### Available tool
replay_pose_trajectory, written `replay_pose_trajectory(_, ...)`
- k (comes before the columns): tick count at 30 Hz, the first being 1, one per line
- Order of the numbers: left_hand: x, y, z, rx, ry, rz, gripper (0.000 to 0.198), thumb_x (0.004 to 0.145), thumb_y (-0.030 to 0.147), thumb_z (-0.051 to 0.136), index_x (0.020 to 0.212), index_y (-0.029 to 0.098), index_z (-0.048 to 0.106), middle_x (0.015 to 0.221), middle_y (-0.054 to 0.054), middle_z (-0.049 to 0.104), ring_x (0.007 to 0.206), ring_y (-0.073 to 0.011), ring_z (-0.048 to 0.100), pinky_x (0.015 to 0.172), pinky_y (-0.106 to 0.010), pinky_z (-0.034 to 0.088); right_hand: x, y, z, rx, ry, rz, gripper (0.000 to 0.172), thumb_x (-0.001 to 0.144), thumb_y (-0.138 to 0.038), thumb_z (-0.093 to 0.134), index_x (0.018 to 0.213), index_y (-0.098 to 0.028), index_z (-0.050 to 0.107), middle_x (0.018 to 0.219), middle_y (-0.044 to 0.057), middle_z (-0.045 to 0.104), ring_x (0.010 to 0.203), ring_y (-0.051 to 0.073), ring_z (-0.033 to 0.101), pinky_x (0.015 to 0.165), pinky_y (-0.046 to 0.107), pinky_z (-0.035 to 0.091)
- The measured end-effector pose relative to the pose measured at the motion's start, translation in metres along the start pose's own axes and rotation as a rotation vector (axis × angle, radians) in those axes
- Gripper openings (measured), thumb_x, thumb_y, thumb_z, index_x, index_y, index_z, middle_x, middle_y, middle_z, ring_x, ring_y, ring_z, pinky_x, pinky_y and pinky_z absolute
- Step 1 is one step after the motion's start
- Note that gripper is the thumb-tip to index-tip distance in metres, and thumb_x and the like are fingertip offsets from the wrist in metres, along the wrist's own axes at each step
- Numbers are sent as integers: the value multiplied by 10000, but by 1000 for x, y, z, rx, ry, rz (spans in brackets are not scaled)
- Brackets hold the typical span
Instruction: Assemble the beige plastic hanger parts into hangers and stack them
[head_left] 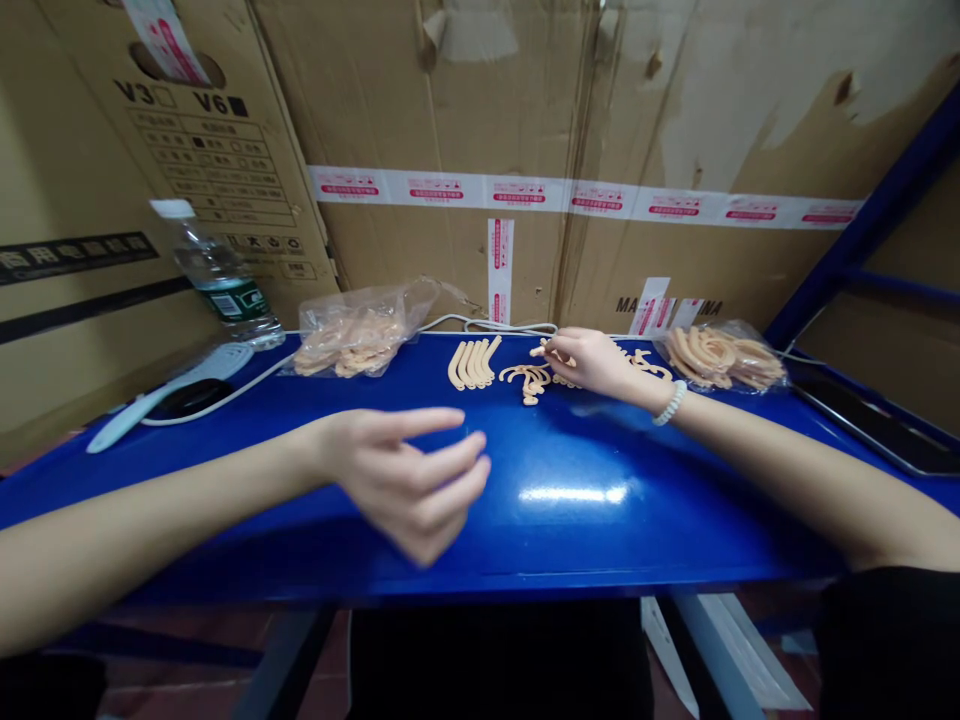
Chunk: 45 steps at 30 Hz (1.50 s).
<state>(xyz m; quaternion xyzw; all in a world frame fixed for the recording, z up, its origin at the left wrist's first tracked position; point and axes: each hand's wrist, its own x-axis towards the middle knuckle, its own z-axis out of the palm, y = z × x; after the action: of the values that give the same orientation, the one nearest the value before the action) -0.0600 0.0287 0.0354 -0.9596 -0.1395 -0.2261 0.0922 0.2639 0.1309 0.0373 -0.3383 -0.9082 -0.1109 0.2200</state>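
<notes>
My left hand (pixel 412 480) hovers over the front of the blue table, fingers apart and slightly blurred, with nothing in it. Farther back, my right hand (pixel 592 360), a beaded bracelet on its wrist, has its fingertips closed on a small beige piece (pixel 538 351) whose end pokes out to the left. Just below those fingers lies a loose heap of curved beige pieces (pixel 529 378). To its left, several curved beige strips (pixel 474 363) are lined up side by side. More beige pieces (pixel 651 365) lie behind and right of my right hand, partly hidden by it.
Clear bags of beige pieces stand at the back left (pixel 352 335) and back right (pixel 724 357). Left are a water bottle (pixel 225 285), a light-blue handled item (pixel 165 395) and a black oval object (pixel 196 397). A phone (pixel 885 420) lies right. Cardboard (pixel 450 110) walls the back.
</notes>
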Motion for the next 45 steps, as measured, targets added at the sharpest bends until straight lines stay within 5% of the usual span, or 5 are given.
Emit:
replay_pose_trajectory(3, 20, -15, 10, 136, -25, 127, 259, 1017, 265, 470, 872, 291, 683, 958, 3, 753, 893, -175, 709, 883, -366, 597, 0, -2, -6, 77, 132, 99, 307, 996, -358, 512, 839, -160, 686, 761, 68, 652, 669, 175, 536, 650, 297, 380)
replay_pose_trajectory(8, 24, -46, 41, 283, 78, -99, 384, 1072, 310, 402, 847, 190, 689, 875, -71, 757, 801, -181, 697, 686, -303, 539, -16, -29, -22, 388, 306, 387, 360, 911, -520, 634, 835, -179, 723, 584, 3, 592, 534, 146, 491, 542, 287, 376)
replay_pose_trajectory(18, -4, -72, 71, -25, 109, -523, 275, 958, 254, 489, 1152, 121, 633, 1177, -155, 701, 1087, -272, 669, 956, -428, 545, -54, -77, -19, 1059, 221, 608, 340, 803, -508, 796, 897, -186, 741, 648, 37, 710, 522, 149, 609, 498, 275, 478)
replay_pose_trajectory(30, -11, -93, 46, -129, -119, -419, 178, 920, 223, 495, 1037, 161, 615, 1072, -110, 652, 1065, -250, 611, 989, -416, 497, -57, -84, -12, 1389, 90, 727, 264, 763, -337, 746, 983, -191, 746, 992, 110, 783, 714, 208, 732, 560, 298, 530)
replay_pose_trajectory(45, -13, -92, 34, -107, -386, -463, 234, 1016, 301, 439, 1107, 191, 624, 1087, -85, 733, 941, -212, 700, 811, -307, 514, -58, -89, -3, 1432, 100, 763, 328, 728, -364, 886, 935, -185, 705, 867, 55, 767, 649, 125, 690, 572, 226, 556)
